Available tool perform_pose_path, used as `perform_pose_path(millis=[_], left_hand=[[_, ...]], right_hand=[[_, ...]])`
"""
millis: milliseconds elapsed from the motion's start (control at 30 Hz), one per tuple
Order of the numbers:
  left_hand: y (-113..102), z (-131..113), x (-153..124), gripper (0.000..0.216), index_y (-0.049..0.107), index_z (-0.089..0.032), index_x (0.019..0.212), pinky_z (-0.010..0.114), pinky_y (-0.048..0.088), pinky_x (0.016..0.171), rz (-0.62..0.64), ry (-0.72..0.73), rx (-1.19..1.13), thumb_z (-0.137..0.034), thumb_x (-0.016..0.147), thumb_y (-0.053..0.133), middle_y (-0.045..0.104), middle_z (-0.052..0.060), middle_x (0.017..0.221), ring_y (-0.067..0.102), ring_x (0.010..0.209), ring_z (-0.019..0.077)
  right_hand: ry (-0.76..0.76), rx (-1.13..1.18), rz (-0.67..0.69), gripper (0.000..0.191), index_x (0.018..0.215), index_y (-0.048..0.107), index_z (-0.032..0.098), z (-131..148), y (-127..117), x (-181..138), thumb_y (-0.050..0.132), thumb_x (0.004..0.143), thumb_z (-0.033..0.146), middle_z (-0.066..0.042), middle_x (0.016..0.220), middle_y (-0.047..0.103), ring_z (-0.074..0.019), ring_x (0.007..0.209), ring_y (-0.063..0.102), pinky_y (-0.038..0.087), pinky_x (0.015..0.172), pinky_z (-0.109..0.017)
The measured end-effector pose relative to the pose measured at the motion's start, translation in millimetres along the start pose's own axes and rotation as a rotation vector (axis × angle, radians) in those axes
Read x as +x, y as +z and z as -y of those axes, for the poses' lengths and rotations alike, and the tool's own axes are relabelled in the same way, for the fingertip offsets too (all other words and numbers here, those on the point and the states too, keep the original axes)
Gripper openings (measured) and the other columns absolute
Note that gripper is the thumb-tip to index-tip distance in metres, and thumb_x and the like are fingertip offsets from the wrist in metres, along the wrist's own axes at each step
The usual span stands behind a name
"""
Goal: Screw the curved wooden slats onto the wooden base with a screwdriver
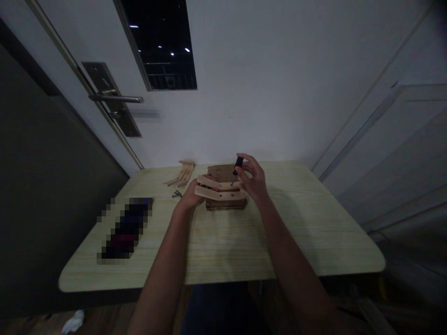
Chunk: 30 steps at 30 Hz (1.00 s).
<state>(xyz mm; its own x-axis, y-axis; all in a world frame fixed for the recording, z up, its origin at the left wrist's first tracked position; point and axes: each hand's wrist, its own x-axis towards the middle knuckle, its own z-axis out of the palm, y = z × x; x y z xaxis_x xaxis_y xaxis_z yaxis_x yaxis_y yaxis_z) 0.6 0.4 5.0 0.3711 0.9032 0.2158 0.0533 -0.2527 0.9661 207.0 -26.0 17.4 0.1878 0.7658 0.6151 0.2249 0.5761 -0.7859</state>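
Note:
My right hand (pixel 254 176) pinches the black handle of a screwdriver (pixel 238 164). Its shaft slants down to a hole in the far bar of a pale wooden piece (pixel 216 193), which has two bent bars with dark holes. Around the left end of that piece my left hand (pixel 191 194) is closed, its fingers passing behind and partly hidden. Under the wooden piece lies a brown cardboard block (pixel 223 173). A small heap of metal screws (pixel 177 194) is just left of my left hand.
A similar bent wooden piece (pixel 183 174) lies at the back left of the table (pixel 296 242). Nearer the left edge is a dark pixelated object (pixel 127 228). Behind the table stands a white door with a metal handle (pixel 117 98) and a dark window (pixel 160 46).

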Motion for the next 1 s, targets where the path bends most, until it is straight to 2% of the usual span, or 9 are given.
perform_pose_path(millis=[200, 333, 467, 600, 700, 867, 1000], left_hand=[[1.0, -5.1, -2.1, 0.043, 0.066, -0.014, 0.086, 0.034, 0.053, 0.075, -0.003, -0.021, 0.04, -0.036, 0.052, 0.081, 0.071, 0.006, 0.086, 0.066, 0.077, 0.0209], [1.2, -7.0, -2.2, 0.038, 0.066, -0.015, 0.084, 0.033, 0.053, 0.076, -0.001, -0.024, 0.032, -0.036, 0.054, 0.08, 0.07, 0.005, 0.084, 0.066, 0.078, 0.0206], [0.6, -3.4, -0.8, 0.043, 0.065, -0.016, 0.087, 0.035, 0.053, 0.079, -0.006, -0.021, -0.003, -0.037, 0.052, 0.081, 0.07, 0.006, 0.087, 0.067, 0.082, 0.0223], [0.3, -1.2, -0.9, 0.046, 0.065, -0.015, 0.088, 0.034, 0.053, 0.075, -0.01, -0.027, 0.003, -0.036, 0.05, 0.082, 0.071, 0.006, 0.086, 0.067, 0.079, 0.021], [0.5, -0.2, -1.2, 0.045, 0.066, -0.015, 0.088, 0.033, 0.054, 0.074, -0.023, -0.023, 0.02, -0.036, 0.053, 0.082, 0.072, 0.006, 0.086, 0.067, 0.077, 0.0201], [-0.5, 3.1, 0.5, 0.046, 0.066, -0.014, 0.086, 0.033, 0.054, 0.073, -0.006, -0.021, -0.047, -0.039, 0.051, 0.084, 0.072, 0.006, 0.085, 0.067, 0.076, 0.0196], [-1.0, 3.3, 0.8, 0.045, 0.067, -0.015, 0.087, 0.033, 0.055, 0.073, 0.002, -0.034, -0.061, -0.037, 0.052, 0.085, 0.072, 0.006, 0.083, 0.067, 0.075, 0.0195]], right_hand=[[-0.013, 0.094, 0.075, 0.037, 0.122, 0.059, 0.029, 4.4, -0.5, -0.1, 0.059, 0.089, 0.045, -0.005, 0.115, 0.069, -0.0185, 0.1, 0.068, 0.055, 0.094, -0.039], [0.007, 0.127, 0.101, 0.039, 0.123, 0.059, 0.029, 4.1, -0.5, -0.2, 0.062, 0.087, 0.045, -0.005, 0.108, 0.071, -0.0189, 0.096, 0.07, 0.057, 0.091, -0.04], [0.053, 0.061, 0.033, 0.043, 0.12, 0.062, 0.029, 2.4, 0.1, -0.6, 0.07, 0.081, 0.045, -0.004, 0.103, 0.068, -0.0164, 0.082, 0.069, 0.06, 0.08, -0.036], [0.056, 0.019, 0.019, 0.043, 0.118, 0.062, 0.03, 3.2, 1.0, -0.7, 0.072, 0.078, 0.041, -0.001, 0.098, 0.066, -0.0133, 0.072, 0.066, 0.059, 0.075, -0.034], [0.058, 0.008, 0.009, 0.042, 0.119, 0.062, 0.031, 3.7, 1.0, -0.6, 0.072, 0.079, 0.04, -0.001, 0.099, 0.065, -0.0141, 0.076, 0.066, 0.059, 0.079, -0.035], [0.031, 0.08, 0.06, 0.038, 0.121, 0.06, 0.03, 3.3, -0.1, -0.9, 0.064, 0.085, 0.042, -0.004, 0.113, 0.066, -0.0184, 0.096, 0.068, 0.057, 0.091, -0.04], [0.061, 0.09, 0.082, 0.042, 0.124, 0.058, 0.03, 3.1, -0.3, -1.4, 0.064, 0.085, 0.045, -0.005, 0.107, 0.068, -0.02, 0.093, 0.068, 0.058, 0.087, -0.042]])
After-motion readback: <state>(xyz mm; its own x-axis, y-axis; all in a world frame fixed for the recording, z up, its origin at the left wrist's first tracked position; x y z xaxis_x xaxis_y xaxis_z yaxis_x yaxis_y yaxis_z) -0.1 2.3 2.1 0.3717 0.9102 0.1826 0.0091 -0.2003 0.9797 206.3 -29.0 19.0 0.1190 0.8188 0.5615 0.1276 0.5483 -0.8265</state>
